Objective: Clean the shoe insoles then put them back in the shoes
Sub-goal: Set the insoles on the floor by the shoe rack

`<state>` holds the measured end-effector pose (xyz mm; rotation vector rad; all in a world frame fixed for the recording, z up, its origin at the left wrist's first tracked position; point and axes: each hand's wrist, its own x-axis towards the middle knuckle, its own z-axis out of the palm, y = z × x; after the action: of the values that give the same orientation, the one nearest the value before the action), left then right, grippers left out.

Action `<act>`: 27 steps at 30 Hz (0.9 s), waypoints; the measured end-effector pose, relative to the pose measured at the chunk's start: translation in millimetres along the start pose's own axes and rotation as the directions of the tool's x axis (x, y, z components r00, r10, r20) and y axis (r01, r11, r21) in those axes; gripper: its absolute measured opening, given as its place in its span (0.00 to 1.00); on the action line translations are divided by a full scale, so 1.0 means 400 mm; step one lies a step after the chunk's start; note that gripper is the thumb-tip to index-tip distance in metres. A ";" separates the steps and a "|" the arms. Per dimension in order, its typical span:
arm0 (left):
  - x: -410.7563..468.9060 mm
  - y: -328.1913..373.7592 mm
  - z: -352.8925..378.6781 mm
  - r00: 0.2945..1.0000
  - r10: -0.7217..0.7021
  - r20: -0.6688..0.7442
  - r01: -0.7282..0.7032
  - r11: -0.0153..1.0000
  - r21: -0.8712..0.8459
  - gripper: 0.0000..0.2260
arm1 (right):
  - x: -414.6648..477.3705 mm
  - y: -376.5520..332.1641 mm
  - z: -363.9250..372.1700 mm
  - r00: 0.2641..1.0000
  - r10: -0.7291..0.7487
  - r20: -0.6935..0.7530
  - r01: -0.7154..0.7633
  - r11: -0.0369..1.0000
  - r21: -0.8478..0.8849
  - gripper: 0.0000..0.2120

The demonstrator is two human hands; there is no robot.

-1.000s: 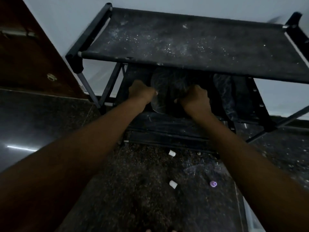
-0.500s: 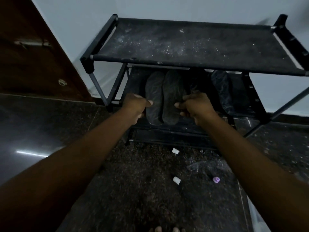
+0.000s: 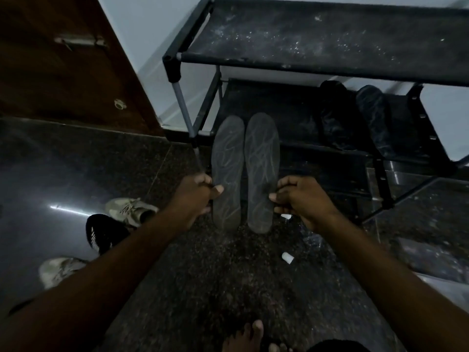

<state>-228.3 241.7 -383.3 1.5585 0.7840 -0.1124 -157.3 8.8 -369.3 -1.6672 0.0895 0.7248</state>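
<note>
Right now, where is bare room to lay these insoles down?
Free: the speckled dark floor between the bare toes and the grey insoles; the dusty black rack's top shelf. Crowded: pale sneakers on the left, small white caps on the right.

Bare-armed and barefoot
The left hand (image 3: 195, 196) and right hand (image 3: 302, 199) are showing bare, forearms (image 3: 114, 270) too; bare toes (image 3: 250, 334) are peeking in below, beside a dark garment edge (image 3: 335, 346).

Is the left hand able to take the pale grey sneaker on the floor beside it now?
Probably not yet: the path to the pale grey sneaker looks free, but the left hand grips a dark grey insole, so its fingers are occupied.
</note>
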 end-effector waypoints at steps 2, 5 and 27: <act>-0.015 -0.049 -0.018 1.000 -0.019 -0.007 0.019 0.999 0.026 0.05 | -0.008 0.048 0.027 1.000 0.020 0.013 -0.020 0.999 -0.029 0.04; -0.031 -0.119 -0.042 0.999 -0.028 -0.021 0.029 0.996 0.085 0.07 | -0.015 0.114 0.063 0.999 0.042 0.029 -0.040 0.998 -0.056 0.05; 0.151 -0.669 -0.058 0.911 -0.375 -0.169 0.376 0.926 -0.030 0.13 | 0.210 0.555 0.244 0.891 0.442 0.109 -0.428 0.895 -0.126 0.10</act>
<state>-333.8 271.2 -636.0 1.4159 1.2182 -0.2634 -228.2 71.5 -607.9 -1.7050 0.3461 1.1975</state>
